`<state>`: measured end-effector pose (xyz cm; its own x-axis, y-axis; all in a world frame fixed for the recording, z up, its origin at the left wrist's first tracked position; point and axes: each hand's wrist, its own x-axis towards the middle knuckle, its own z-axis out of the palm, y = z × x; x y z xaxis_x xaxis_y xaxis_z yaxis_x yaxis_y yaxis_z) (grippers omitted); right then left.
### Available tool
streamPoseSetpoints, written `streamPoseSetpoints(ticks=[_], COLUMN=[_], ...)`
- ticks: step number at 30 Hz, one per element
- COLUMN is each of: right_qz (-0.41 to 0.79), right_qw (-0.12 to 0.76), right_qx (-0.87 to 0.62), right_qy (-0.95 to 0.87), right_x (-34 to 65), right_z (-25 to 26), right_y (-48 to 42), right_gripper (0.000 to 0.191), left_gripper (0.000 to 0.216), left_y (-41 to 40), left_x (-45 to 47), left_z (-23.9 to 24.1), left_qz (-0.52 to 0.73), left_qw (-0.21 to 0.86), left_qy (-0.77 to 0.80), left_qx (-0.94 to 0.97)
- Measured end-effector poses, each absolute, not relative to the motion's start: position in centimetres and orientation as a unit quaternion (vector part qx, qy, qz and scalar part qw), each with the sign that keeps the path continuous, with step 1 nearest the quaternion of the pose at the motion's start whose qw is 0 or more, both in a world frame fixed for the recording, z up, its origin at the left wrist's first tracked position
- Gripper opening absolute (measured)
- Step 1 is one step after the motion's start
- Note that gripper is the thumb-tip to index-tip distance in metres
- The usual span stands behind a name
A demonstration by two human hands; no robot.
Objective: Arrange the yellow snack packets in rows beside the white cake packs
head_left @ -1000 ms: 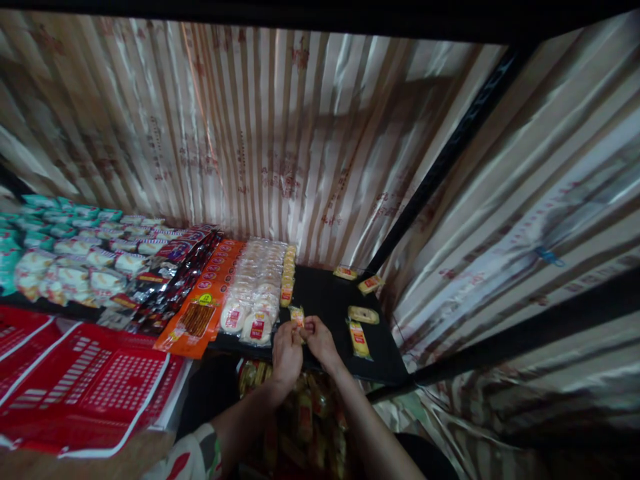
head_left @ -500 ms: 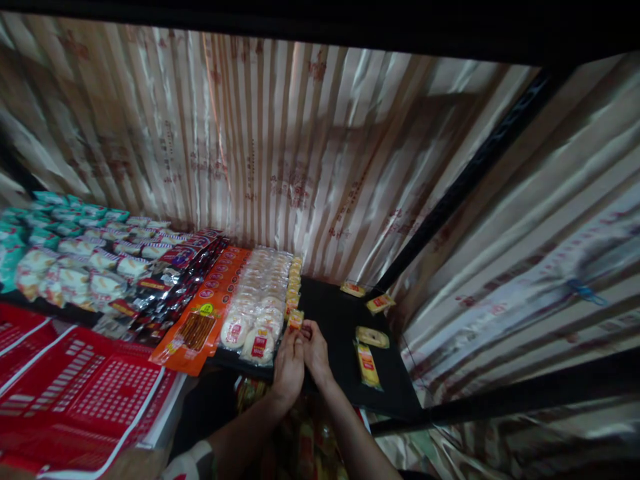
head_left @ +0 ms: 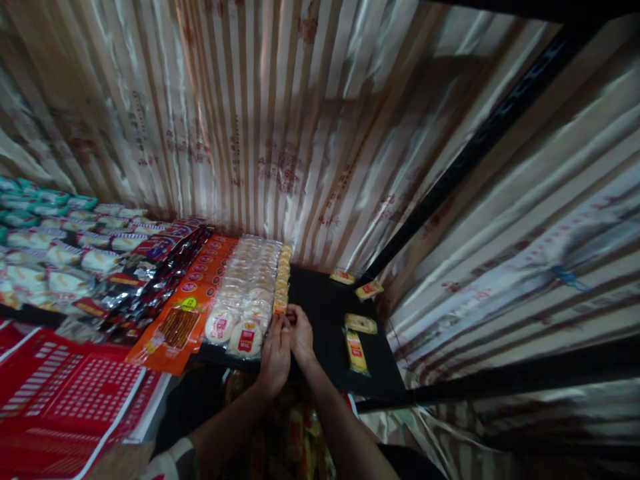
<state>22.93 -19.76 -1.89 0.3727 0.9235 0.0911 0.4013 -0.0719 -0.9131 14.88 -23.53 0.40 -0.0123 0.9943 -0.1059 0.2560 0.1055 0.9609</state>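
My left hand (head_left: pixel 276 352) and my right hand (head_left: pixel 302 337) are close together at the front end of a narrow row of small yellow snack packs (head_left: pixel 283 272). The fingers of both are closed around the nearest wrapped snack (head_left: pixel 280 307), which is partly hidden by them. Just left of my hands lie rows of round white packaged cakes (head_left: pixel 246 339) with red labels. To the right, a long yellow wrapped snack (head_left: pixel 357 353) and a pale oval one (head_left: pixel 361 324) lie loose on the black shelf (head_left: pixel 320 313).
Two more wrapped snacks (head_left: pixel 369 289) lie by a black upright post (head_left: pixel 430 207). Orange snack bags (head_left: pixel 173 327), dark packets and white-and-green packs fill the left. A red basket (head_left: pixel 65 393) stands at lower left. Below my forearms are more yellow packs (head_left: pixel 295 433).
My view has shifted, so the shelf appears further left and a little higher. The snack in my hands now sits against the front of the yellow row, lower between my fingers.
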Motion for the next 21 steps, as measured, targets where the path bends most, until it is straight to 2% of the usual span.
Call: streamPoseSetpoints(ticks=[15, 21], right_qz=[0.312, 0.318], right_qw=[0.503, 0.488], right_qx=[-0.657, -0.66], right_qy=[-0.467, -0.475], right_x=[22.57, 22.8], right_z=[-2.62, -2.85], right_y=[-19.49, -19.5], right_gripper=[0.027, 0.024], left_gripper=[0.048, 0.051], left_y=[-23.47, -23.58], left_x=[15.53, 15.48], left_z=[-0.28, -0.49], left_qz=[0.438, 0.424], left_qw=[0.445, 0.438], left_qy=[0.584, 0.586], left_qx=[0.519, 0.533])
